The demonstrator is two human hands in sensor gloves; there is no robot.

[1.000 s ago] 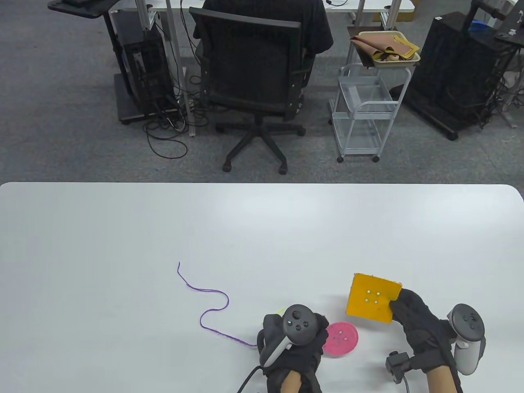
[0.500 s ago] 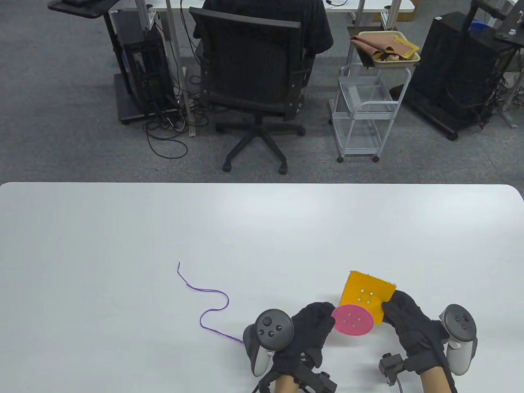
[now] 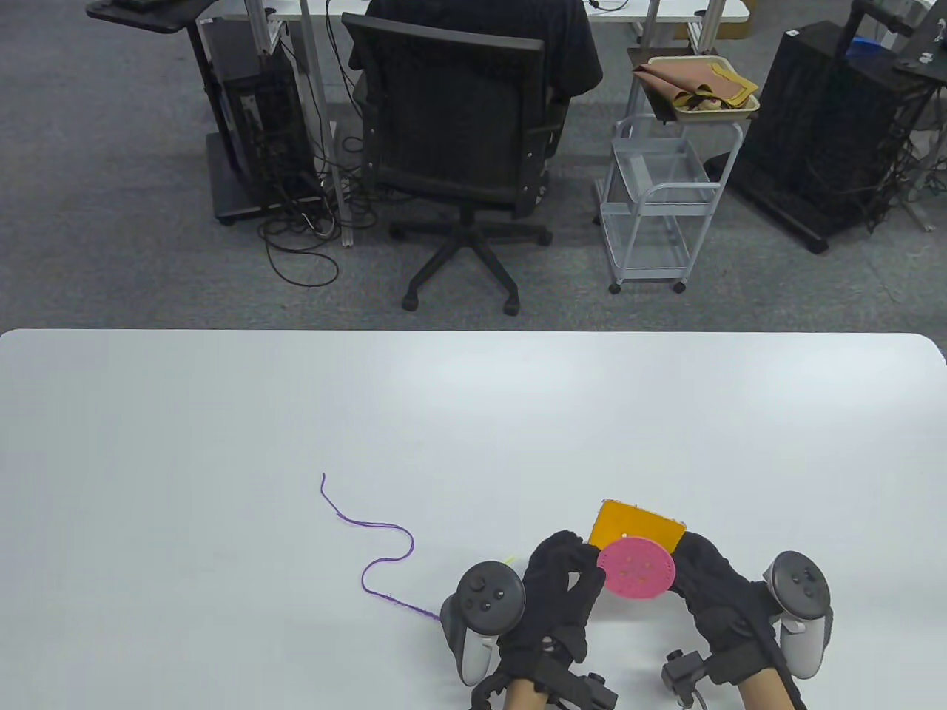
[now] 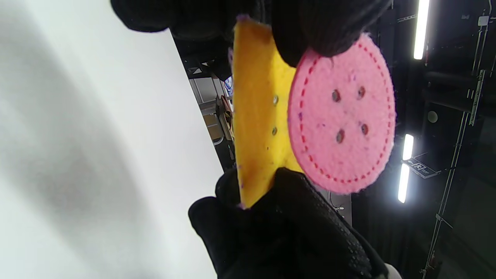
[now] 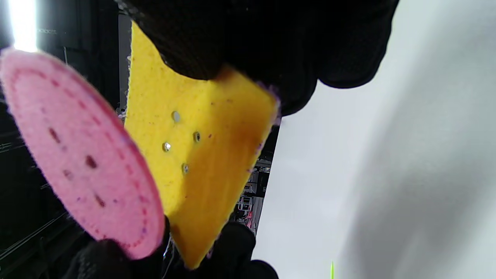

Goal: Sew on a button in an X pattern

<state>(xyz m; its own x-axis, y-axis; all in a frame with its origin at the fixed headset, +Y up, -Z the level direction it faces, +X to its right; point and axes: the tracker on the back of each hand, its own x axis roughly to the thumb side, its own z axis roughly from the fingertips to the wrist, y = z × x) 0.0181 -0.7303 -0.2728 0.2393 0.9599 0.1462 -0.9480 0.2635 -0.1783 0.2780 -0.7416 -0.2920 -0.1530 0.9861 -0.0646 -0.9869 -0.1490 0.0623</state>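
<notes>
My left hand (image 3: 584, 566) pinches the edge of a round pink felt button (image 3: 636, 568) with several holes and holds it above the table. My right hand (image 3: 684, 555) grips a yellow felt square (image 3: 632, 523) by its right edge, just behind the button. The button overlaps the square's front and stands a little apart from it at an angle. In the left wrist view the button (image 4: 341, 112) hides part of the square (image 4: 255, 116). In the right wrist view the square's (image 5: 201, 155) holes show beside the button (image 5: 77, 155). A purple thread (image 3: 385, 562) lies curled on the table to the left.
The white table (image 3: 222, 414) runs wide to the left and back. A thin yellow-green tip (image 3: 509, 559) shows by my left tracker. An office chair (image 3: 459, 148) and a white cart (image 3: 658, 192) stand on the floor beyond the far edge.
My left hand picked the pink button up off the table and brought it in front of the yellow square. My right hand moved left and nearer with the square.
</notes>
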